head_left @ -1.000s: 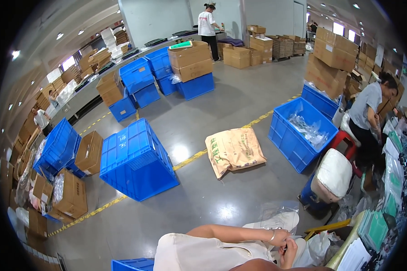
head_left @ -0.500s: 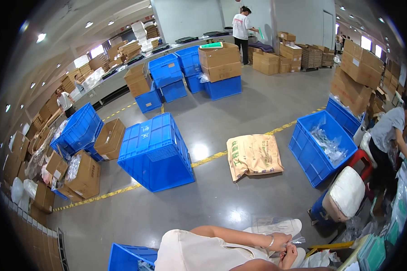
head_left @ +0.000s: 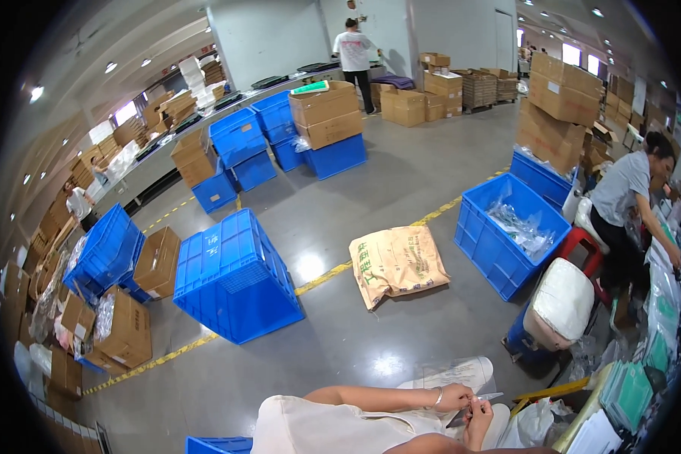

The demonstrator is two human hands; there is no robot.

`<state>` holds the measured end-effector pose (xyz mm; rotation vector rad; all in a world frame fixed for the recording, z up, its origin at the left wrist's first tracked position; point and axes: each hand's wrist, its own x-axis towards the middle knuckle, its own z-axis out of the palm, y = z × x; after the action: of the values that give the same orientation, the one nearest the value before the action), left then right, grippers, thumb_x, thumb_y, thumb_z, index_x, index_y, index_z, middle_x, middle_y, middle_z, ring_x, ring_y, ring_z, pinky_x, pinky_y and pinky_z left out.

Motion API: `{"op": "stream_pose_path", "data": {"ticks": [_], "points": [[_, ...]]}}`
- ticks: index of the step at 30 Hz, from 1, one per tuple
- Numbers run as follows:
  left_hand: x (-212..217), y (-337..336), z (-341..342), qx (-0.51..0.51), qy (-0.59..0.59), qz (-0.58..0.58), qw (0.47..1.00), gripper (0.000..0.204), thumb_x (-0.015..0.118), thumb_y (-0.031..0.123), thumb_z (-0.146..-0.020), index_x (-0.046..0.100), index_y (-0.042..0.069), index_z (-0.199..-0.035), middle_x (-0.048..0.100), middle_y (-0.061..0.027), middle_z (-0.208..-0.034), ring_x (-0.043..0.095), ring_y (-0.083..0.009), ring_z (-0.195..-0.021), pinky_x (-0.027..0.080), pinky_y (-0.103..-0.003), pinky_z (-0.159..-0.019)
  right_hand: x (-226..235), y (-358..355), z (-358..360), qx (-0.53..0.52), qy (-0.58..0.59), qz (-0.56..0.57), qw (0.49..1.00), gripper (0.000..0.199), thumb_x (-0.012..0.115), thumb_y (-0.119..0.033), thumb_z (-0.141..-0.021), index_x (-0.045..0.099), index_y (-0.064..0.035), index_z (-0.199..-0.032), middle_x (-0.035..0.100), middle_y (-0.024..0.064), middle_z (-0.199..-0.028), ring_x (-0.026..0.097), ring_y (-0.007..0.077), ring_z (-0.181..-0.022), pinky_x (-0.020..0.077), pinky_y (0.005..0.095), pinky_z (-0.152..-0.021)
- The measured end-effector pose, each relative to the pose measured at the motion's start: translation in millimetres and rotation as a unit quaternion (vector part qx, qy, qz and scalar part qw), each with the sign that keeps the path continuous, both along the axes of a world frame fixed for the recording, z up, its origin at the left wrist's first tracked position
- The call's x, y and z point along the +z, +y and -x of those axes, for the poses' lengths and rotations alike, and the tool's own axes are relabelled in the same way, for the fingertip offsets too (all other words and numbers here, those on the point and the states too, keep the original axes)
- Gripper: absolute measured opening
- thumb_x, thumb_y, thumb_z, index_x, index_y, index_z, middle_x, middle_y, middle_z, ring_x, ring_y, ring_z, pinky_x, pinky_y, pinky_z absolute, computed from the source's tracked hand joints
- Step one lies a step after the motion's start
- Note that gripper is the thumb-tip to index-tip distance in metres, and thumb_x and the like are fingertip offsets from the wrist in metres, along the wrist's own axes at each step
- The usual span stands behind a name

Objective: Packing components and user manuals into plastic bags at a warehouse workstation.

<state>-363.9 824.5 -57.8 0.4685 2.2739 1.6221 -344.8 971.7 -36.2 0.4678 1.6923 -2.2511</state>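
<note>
My left hand (head_left: 454, 396), with a bracelet at the wrist, and my right hand (head_left: 477, 422) meet at the lower middle right, over my lap. The fingers of both are closed in a pinch on a piece of clear plastic film (head_left: 491, 395), its thin edge sticking out past the fingertips. Just beyond my left forearm, a clear printed plastic bag (head_left: 439, 374) lies over pale cloth. Whether the film belongs to this bag, I cannot tell. My fingers hide most of what they hold.
A brown paper sack (head_left: 398, 265) lies on the floor ahead. Blue crates (head_left: 238, 276) stand left, and another crate (head_left: 499, 250) holds bagged parts at right. A white-topped bin (head_left: 560, 303), green sheets (head_left: 626, 397) and a bending co-worker (head_left: 620, 193) are at right.
The whole view has shifted, so the room's things sit further left. My hands stay together at the film. The co-worker at right now reaches lower; the far person has turned toward the wall.
</note>
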Motion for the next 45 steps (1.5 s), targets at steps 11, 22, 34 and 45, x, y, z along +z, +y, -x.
{"op": "stream_pose_path", "data": {"ticks": [11, 22, 34, 45], "points": [[11, 5, -4, -0.020, 0.061, 0.137, 0.988, 0.022, 0.047, 0.022, -0.086, 0.055, 0.002, -0.083, 0.060, -0.0196, -0.074, 0.058, -0.0380, -0.073, 0.045, -0.044, -0.066, -13, 8, -10, 0.005, 0.024, -0.051, 0.998, 0.023, 0.059, -0.014, -0.085, 0.046, -0.0090, -0.067, 0.043, -0.0024, -0.052, 0.038, 0.0049, -0.041, 0.0309, 0.0204, -0.034], [29, 11, -12, -0.035, 0.052, 0.196, 0.979, 0.023, 0.045, 0.024, -0.087, 0.052, 0.002, -0.087, 0.060, -0.0211, -0.075, 0.058, -0.0394, -0.077, 0.045, -0.047, -0.068, -20, 4, -23, 0.027, -0.012, -0.098, 0.995, 0.030, 0.047, -0.025, -0.093, 0.055, -0.0066, -0.071, 0.045, -0.0025, -0.056, 0.039, 0.0054, -0.042, 0.0339, 0.0207, -0.034], [24, 16, -5, -0.080, 0.058, 0.219, 0.971, 0.024, 0.046, 0.024, -0.084, 0.055, 0.001, -0.082, 0.062, -0.0206, -0.078, 0.059, -0.0388, -0.077, 0.046, -0.046, -0.068, -36, 14, -29, 0.020, 0.054, -0.154, 0.986, 0.022, 0.048, -0.011, -0.087, 0.054, -0.0029, -0.068, 0.048, -0.0009, -0.055, 0.040, 0.0055, -0.047, 0.0327, 0.0228, -0.042], [25, 36, -5, -0.077, 0.079, 0.251, 0.962, 0.025, 0.045, 0.025, -0.085, 0.054, 0.002, -0.083, 0.062, -0.0201, -0.076, 0.060, -0.0375, -0.075, 0.047, -0.047, -0.066, -28, 20, -40, -0.038, 0.128, -0.258, 0.957, 0.021, 0.048, -0.009, -0.086, 0.055, 0.0024, -0.069, 0.054, 0.0048, -0.059, 0.046, 0.0100, -0.057, 0.0391, 0.0269, -0.054]]}}
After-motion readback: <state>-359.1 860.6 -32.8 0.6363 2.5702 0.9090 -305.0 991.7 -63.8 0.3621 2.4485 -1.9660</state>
